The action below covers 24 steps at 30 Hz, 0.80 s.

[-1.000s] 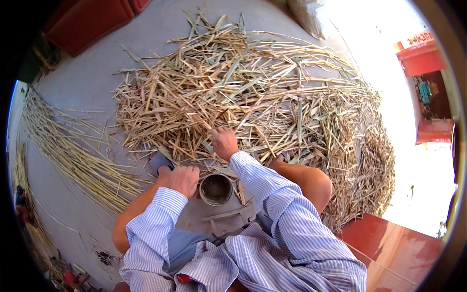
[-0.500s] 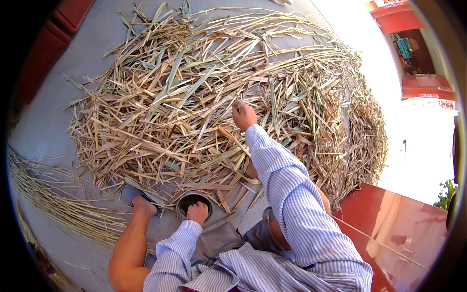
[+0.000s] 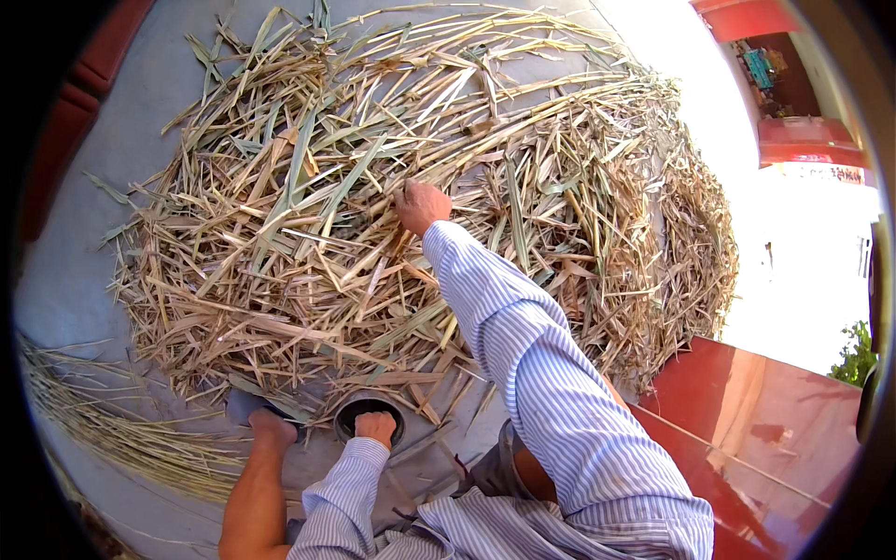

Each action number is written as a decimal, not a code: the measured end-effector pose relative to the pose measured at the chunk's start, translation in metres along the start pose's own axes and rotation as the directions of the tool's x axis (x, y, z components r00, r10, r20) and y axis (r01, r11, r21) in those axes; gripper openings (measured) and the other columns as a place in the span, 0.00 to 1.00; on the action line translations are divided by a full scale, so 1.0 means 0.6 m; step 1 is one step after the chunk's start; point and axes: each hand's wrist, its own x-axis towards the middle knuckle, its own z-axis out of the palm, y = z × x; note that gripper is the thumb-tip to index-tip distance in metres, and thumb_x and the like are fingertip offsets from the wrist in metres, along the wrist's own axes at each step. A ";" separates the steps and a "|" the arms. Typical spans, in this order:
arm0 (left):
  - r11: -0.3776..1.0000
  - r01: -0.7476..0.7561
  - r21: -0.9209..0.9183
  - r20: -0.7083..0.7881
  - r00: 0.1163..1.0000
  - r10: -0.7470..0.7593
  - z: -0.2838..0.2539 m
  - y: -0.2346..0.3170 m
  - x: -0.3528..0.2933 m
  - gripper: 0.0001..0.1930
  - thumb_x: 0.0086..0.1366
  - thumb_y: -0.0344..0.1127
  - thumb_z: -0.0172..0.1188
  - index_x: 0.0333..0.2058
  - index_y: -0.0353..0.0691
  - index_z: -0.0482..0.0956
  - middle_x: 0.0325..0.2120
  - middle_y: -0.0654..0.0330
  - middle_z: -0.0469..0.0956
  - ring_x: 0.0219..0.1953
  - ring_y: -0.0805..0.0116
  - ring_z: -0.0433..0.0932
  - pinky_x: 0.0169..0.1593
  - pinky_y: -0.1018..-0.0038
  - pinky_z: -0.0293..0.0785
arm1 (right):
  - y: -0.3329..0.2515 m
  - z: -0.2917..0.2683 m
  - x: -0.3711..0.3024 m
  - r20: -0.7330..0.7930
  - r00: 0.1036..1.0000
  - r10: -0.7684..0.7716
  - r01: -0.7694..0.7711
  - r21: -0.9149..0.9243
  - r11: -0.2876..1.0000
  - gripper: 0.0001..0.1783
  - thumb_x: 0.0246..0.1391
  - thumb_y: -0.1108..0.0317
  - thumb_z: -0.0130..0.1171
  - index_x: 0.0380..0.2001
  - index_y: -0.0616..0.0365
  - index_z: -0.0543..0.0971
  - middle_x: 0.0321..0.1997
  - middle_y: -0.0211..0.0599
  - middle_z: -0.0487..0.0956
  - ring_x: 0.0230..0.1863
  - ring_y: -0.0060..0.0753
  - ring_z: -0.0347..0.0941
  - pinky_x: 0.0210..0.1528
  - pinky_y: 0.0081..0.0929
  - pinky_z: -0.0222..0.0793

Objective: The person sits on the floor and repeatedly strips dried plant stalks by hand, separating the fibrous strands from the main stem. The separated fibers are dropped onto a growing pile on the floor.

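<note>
A wide heap of dry cut stalks and leaves (image 3: pixel 271 317), tan with some green blades, spreads in front of me. My right hand (image 3: pixel 423 205) is closed at the middle of this heap, its fingertips down among the stalks. Whatever it pinches is lost in the straw. Close to my body stands a small round dark bowl (image 3: pixel 343 417). Over its near right side, my left hand (image 3: pixel 376 427) is closed with the knuckles up. Its fingertips reach into the bowl and are hidden, so what they hold cannot be made out.
A bundle of thin long stalks (image 3: pixel 121 420) lies at the left on the grey floor (image 3: pixel 65 271). Red panels (image 3: pixel 747 429) border the right side, and dark red blocks (image 3: pixel 79 107) stand at the far left. My left foot (image 3: pixel 266 420) rests beside the bowl.
My right hand has moved left and lower into the straw heap. My left hand stays at the bowl, its fingers now curled tighter. The whole view has shifted slightly.
</note>
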 end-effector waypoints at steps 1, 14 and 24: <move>1.000 -0.013 0.013 -0.023 1.000 0.013 -0.019 0.009 -0.001 0.15 0.54 0.30 0.61 0.41 0.34 0.78 0.30 0.51 0.83 0.35 0.58 0.83 0.33 0.62 0.79 | 0.022 -0.006 -0.010 -0.040 0.998 0.048 -0.047 0.030 0.998 0.21 0.55 0.51 0.52 0.36 0.59 0.79 0.36 0.49 0.82 0.39 0.53 0.79 0.41 0.46 0.73; 0.996 -0.025 -0.084 -0.697 0.716 -0.041 -0.135 0.010 -0.125 0.17 0.51 0.30 0.63 0.41 0.38 0.75 0.38 0.51 0.77 0.41 0.55 0.78 0.40 0.61 0.77 | 0.036 -0.262 -0.034 -0.117 0.909 0.400 0.040 0.980 0.196 0.09 0.39 0.72 0.65 0.20 0.65 0.76 0.23 0.42 0.79 0.22 0.36 0.76 0.25 0.30 0.70; 0.968 0.110 0.226 -0.899 -0.359 0.250 -0.449 0.126 -0.538 0.09 0.54 0.30 0.68 0.34 0.41 0.79 0.31 0.60 0.81 0.34 0.62 0.79 0.37 0.68 0.71 | -0.083 -0.465 -0.248 0.119 0.956 -0.269 -0.181 0.959 -0.218 0.06 0.59 0.68 0.59 0.33 0.60 0.78 0.29 0.34 0.80 0.30 0.26 0.79 0.26 0.18 0.79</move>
